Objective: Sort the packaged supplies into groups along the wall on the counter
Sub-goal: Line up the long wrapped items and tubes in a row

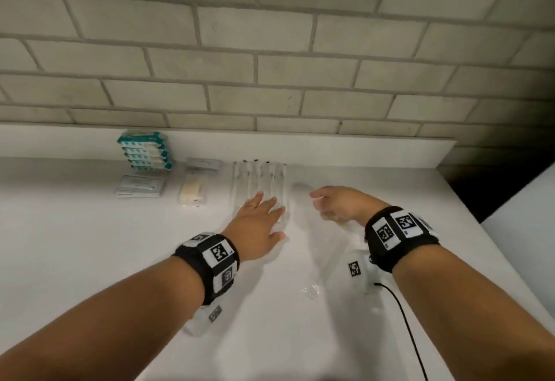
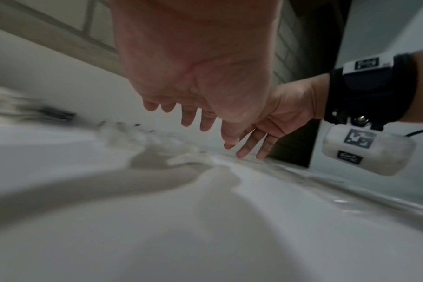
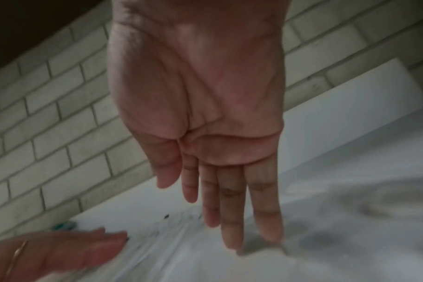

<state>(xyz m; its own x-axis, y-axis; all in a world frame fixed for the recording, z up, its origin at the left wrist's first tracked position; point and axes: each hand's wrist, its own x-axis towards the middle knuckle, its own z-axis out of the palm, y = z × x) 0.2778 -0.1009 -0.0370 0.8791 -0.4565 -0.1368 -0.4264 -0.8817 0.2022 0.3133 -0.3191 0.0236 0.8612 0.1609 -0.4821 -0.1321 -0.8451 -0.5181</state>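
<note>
Left hand (image 1: 260,220) flat, fingers (image 1: 271,204) straight and spread, resting on near ends of clear long sleeve packs (image 1: 259,183) laid side by side against the wall end of white desk (image 1: 90,245). Right hand (image 1: 339,203) just beside them, fingers (image 3: 232,219) extended and relaxed, gripping nothing, tips down at the desk. One more clear pack (image 1: 326,263) lying loose under right wrist. Further left along brick wall (image 1: 270,50): teal wipe packs stacked (image 1: 145,149), flat white sachets (image 1: 139,186), beige strip pack (image 1: 193,189).
</note>
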